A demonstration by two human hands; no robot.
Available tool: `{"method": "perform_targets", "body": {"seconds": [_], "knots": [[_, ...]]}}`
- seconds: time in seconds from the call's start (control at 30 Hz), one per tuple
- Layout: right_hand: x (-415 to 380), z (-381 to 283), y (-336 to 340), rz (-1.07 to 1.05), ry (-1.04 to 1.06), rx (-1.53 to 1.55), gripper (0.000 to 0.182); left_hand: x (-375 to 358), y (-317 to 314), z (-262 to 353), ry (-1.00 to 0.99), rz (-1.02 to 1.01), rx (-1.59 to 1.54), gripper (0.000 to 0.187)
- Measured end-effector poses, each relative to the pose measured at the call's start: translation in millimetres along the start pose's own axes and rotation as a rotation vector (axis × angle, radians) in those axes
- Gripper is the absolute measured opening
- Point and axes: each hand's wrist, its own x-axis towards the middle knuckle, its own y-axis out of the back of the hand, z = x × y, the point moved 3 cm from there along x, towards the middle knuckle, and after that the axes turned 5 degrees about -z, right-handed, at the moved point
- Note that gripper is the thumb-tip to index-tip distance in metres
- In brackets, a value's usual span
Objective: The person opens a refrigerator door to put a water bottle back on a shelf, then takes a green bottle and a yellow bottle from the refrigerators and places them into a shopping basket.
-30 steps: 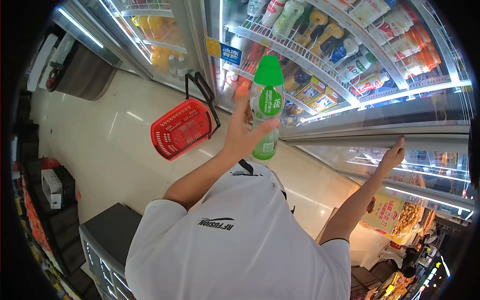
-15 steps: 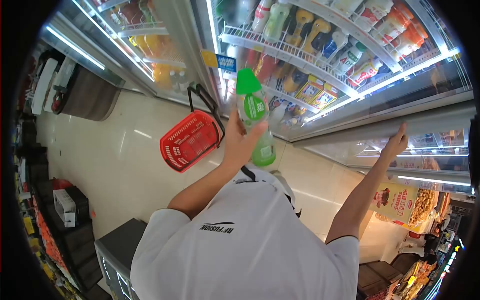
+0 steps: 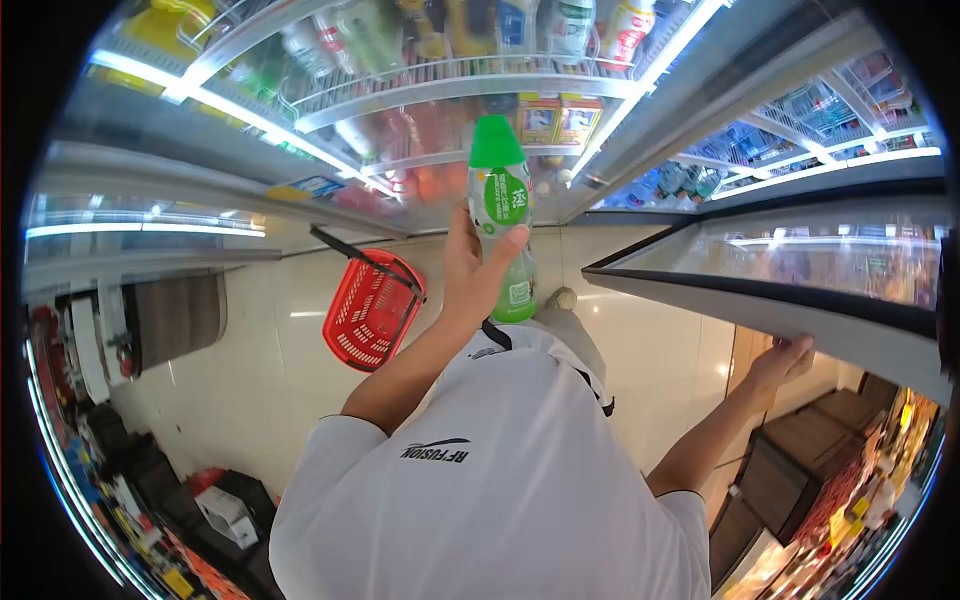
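A green-capped bottle (image 3: 503,205) with a round green label is upright in front of my chest, and my left hand (image 3: 482,265) is wrapped round its middle. Over on the right, my right hand (image 3: 785,362) has its fingers bent over the edge of an open glass cooler door (image 3: 780,310). The fingertips of the right hand are partly hidden behind that edge.
Lit cooler shelves (image 3: 450,92) with drinks and boxes stand in front. A red basket (image 3: 372,310) with a black handle is on the floor (image 3: 270,370) at the left. Wooden crates (image 3: 800,460) stand at the lower right.
The door on the right has swung wider open, with my right hand moving lower in the view along with it. My view has turned towards the right, and the bottle stays in my left hand.
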Motion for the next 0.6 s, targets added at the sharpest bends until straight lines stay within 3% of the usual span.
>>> {"method": "perform_targets", "body": {"seconds": [0.07,0.17,0.23,0.3,0.4,0.43,0.57,0.6], "knots": [[-14.3,3.9,39.9,0.139,-0.007,0.144,0.040,8.8,-18.0,-1.1,0.038,-0.087,-0.003,0.048],[-22.1,5.9,101.0,0.299,0.025,-0.055,0.060,19.5,-43.3,-7.3,0.055,-0.159,0.007,0.049],[-28.4,6.3,133.1,0.478,-0.054,0.054,0.052,25.7,-59.6,-11.0,0.053,-0.204,0.040,0.052],[-35.7,10.7,168.0,0.607,0.026,-0.207,0.058,32.0,-74.7,-21.8,0.062,-0.278,0.017,0.056],[-42.1,-21.9,155.5,0.683,0.014,-0.078,0.065,39.9,-101.5,-21.7,0.076,-0.367,0.036,0.056],[-38.5,-29.2,153.3,0.553,0.181,-0.165,0.070,43.4,-111.6,-21.4,0.071,-0.396,0.025,0.056],[-31.9,-23.2,145.7,0.740,0.035,-0.606,0.065,46.1,-158.7,-35.6,0.150,-0.572,-0.049,0.055],[-24.4,-20.5,146.8,0.812,0.054,-0.583,0.064,47.1,-167.9,-42.6,0.167,-0.598,-0.009,0.054]]}}
